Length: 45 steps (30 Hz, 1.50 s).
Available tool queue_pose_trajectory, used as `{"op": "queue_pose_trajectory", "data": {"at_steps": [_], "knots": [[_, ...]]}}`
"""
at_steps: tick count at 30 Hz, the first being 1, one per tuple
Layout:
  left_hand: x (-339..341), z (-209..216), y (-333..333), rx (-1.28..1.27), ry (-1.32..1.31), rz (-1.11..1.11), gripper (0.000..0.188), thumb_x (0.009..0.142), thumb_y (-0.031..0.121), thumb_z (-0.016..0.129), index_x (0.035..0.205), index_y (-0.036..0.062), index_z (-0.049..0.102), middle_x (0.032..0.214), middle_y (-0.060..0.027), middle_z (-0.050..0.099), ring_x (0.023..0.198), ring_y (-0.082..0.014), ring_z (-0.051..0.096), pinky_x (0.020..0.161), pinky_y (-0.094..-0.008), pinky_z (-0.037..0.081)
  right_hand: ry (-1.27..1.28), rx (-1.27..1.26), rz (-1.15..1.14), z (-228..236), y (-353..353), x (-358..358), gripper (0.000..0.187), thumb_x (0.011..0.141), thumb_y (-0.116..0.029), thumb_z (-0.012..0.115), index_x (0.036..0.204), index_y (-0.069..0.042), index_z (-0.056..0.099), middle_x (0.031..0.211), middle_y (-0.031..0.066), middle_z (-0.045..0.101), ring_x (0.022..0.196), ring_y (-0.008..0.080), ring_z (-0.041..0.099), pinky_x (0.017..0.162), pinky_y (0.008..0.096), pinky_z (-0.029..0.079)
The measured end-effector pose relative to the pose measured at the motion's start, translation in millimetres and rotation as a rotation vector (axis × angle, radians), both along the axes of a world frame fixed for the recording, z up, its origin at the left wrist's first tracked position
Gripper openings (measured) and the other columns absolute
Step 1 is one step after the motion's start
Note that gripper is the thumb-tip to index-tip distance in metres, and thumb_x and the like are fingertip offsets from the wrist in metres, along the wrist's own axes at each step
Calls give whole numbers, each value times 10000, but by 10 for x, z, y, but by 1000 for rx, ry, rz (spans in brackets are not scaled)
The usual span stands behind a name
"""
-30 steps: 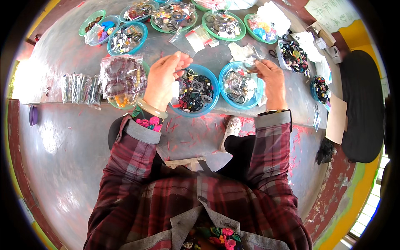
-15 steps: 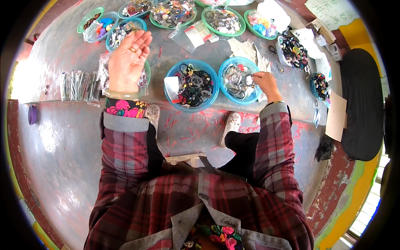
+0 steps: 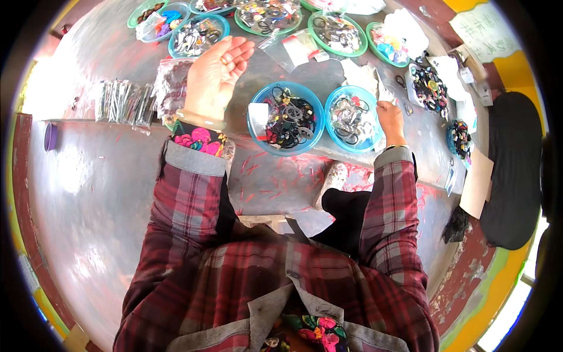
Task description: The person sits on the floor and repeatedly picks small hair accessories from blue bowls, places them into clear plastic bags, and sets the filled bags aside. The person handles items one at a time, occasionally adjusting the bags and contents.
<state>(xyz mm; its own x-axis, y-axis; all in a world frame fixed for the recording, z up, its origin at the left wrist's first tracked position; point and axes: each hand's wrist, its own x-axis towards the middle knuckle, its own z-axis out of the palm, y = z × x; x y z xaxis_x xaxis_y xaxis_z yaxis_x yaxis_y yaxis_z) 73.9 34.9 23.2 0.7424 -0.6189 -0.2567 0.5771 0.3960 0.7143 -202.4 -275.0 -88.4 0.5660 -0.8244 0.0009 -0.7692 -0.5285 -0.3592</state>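
Note:
Palm up, my left hand [image 3: 214, 76] hovers over a bag of dark beads [image 3: 172, 85]. Its fingers are loosely curled and apart, with nothing visible in the palm. My right hand [image 3: 390, 121] is at the right rim of a smaller blue bowl [image 3: 335, 134]. The fingers there are pinched together; whatever they hold, if anything, is hidden. Inside that bowl lies a heap of clear-bagged hair ties [image 3: 352, 117]. To its left stands a larger blue bowl [image 3: 267, 142], filled with black and coloured hair ties [image 3: 290, 120] and a white card [image 3: 258, 117].
Several bowls of small accessories line the back, among them a green bowl [image 3: 359, 51]. Packs of thin sticks [image 3: 123, 102] lie at left. A white tray [image 3: 412, 88] of dark hair ties and a cardboard sheet [image 3: 476, 185] are at right.
The whole view has shifted, so things sit farther right in the picture. My right hand has drawn back from over the smaller bowl's contents to its right rim. My left hand stays palm up.

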Motion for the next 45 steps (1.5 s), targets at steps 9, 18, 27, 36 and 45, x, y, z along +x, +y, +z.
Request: {"op": "queue_pose_trajectory", "data": {"at_steps": [9, 18, 27, 36, 45], "knots": [[-40, -45, 3, -4, 17, 123, 280, 837, 202, 583, 996, -27, 563, 1007, -160, 606, 946, -219, 569, 775, -284, 419, -362, -17, 362, 426, 1361, 1037, 189, 784, -255, 590, 731, -75, 613, 774, 136, 611, 712, 357, 585, 603, 418, 461], [-6, -79, 33, -53, 28, 119, 259, 847, 212, 569, 969, -17, 569, 977, -150, 617, 927, -215, 577, 784, -282, 421, 59, 280, 622, -324, 2414, 1426, 393, 752, -349, 565, 885, 15, 630, 868, 221, 613, 827, 353, 597, 730, 426, 469], [50, -110, 86, -63, 41, 104, 270, 853, 195, 546, 977, -44, 561, 951, -163, 619, 917, -234, 589, 747, -277, 438, 183, 219, 473, -809, 2430, 1607, 271, 723, -243, 518, 735, -12, 659, 772, 223, 613, 783, 372, 601, 730, 438, 469], [33, -100, 101, -92, 20, 96, 263, 864, 193, 535, 967, -48, 566, 937, -164, 617, 911, -232, 589, 736, -267, 442, 193, 297, 307, -880, 2290, 1644, 192, 670, -203, 563, 725, -68, 688, 733, 172, 636, 736, 340, 622, 712, 395, 492], [11, -111, 103, -73, 17, 98, 249, 870, 193, 530, 966, -34, 567, 935, -169, 621, 892, -230, 595, 712, -259, 443, 61, 626, 391, -614, 2259, 1584, 192, 650, -233, 613, 684, -58, 685, 671, 191, 624, 701, 310, 639, 675, 371, 499]]}}
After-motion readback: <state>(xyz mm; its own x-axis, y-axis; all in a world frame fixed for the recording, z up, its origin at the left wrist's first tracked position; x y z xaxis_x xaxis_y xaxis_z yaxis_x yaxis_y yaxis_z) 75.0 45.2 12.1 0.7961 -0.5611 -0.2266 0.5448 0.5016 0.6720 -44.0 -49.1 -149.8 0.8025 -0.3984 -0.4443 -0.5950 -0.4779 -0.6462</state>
